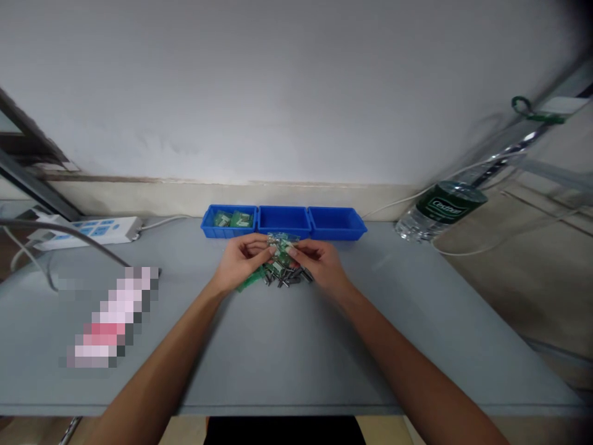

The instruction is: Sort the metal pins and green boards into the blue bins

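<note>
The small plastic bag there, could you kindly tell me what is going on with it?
A person's left hand and right hand pinch the small plastic bag above dark metal parts on the table. Behind stand three blue bins; the leftmost holds green packets.

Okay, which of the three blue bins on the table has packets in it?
The left bin, the one nearest the power strip. Small packets lie in it; none show in the middle bin or the right bin.
</note>
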Demonstrator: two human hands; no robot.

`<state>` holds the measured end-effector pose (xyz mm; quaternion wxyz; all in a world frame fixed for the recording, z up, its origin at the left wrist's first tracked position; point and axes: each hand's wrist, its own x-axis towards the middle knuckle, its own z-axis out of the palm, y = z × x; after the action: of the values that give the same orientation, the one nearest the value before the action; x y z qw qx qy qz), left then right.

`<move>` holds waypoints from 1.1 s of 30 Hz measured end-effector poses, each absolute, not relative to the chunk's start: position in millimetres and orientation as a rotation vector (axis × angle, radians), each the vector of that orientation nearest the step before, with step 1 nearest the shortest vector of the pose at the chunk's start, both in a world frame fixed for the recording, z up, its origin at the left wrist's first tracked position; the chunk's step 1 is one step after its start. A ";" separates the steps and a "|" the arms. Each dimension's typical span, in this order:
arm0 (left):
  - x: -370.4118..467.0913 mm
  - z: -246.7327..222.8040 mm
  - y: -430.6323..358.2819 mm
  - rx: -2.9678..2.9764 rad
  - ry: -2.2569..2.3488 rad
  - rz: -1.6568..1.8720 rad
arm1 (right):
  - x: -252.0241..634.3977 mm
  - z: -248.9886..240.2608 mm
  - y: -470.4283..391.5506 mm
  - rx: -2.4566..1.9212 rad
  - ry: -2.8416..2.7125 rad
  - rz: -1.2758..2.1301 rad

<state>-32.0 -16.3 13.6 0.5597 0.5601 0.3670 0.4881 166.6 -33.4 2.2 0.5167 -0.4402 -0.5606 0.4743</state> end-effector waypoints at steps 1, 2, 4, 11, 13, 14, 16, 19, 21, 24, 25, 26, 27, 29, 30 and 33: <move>-31.6 13.5 -16.5 1.319 0.859 1.158 | 167.0 1.6 -33.0 -1.056 -1.348 1.136; -31.4 13.2 -16.5 1.318 0.856 1.167 | 167.4 0.9 -32.6 -1.059 -1.349 1.132; -31.0 11.8 -16.1 1.320 0.855 1.189 | 167.8 -0.2 -31.9 -1.074 -1.348 1.115; -31.3 7.3 -10.3 1.438 0.891 1.325 | 166.5 0.6 -31.2 -1.123 -1.327 1.087; -35.5 8.3 -7.0 1.530 0.973 1.451 | 166.4 0.9 -31.3 -1.123 -1.309 1.092; -39.4 9.2 -5.0 1.600 1.046 1.526 | 166.5 1.1 -31.4 -1.119 -1.301 1.098; -51.3 11.5 -0.1 1.794 1.244 1.670 | 167.0 1.9 -31.7 -1.112 -1.289 1.113; -76.4 12.5 9.1 2.164 1.534 1.733 | 167.9 3.1 -32.3 -1.113 -1.289 1.132; -92.7 9.8 15.4 2.311 1.711 1.650 | 168.5 2.6 -32.1 -1.125 -1.307 1.134; -107.3 1.9 21.2 2.417 1.957 1.301 | 169.1 -1.4 -30.9 -1.146 -1.336 1.113; -108.9 -0.9 21.7 2.427 2.012 1.177 | 169.3 -3.4 -30.5 -1.151 -1.349 1.089; -109.1 -3.5 21.5 2.427 2.055 1.072 | 169.6 -5.6 -30.1 -1.158 -1.370 1.049; -108.2 -5.7 20.8 2.423 2.086 0.995 | 170.0 -7.6 -29.9 -1.170 -1.399 0.994; -104.2 -8.5 18.7 2.417 2.110 0.926 | 171.1 -11.3 -30.1 -1.216 -1.475 0.845; -101.7 -9.1 17.8 2.427 2.096 0.922 | 171.5 -12.9 -30.4 -1.245 -1.517 0.768; -94.1 -7.9 16.1 2.504 1.985 0.994 | 171.7 -16.7 -32.1 -1.324 -1.649 0.556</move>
<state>-94.1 16.1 -7.9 -0.1024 0.7443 0.5901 0.2956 171.7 -32.1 -16.7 0.4596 -0.5376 -0.6699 0.2257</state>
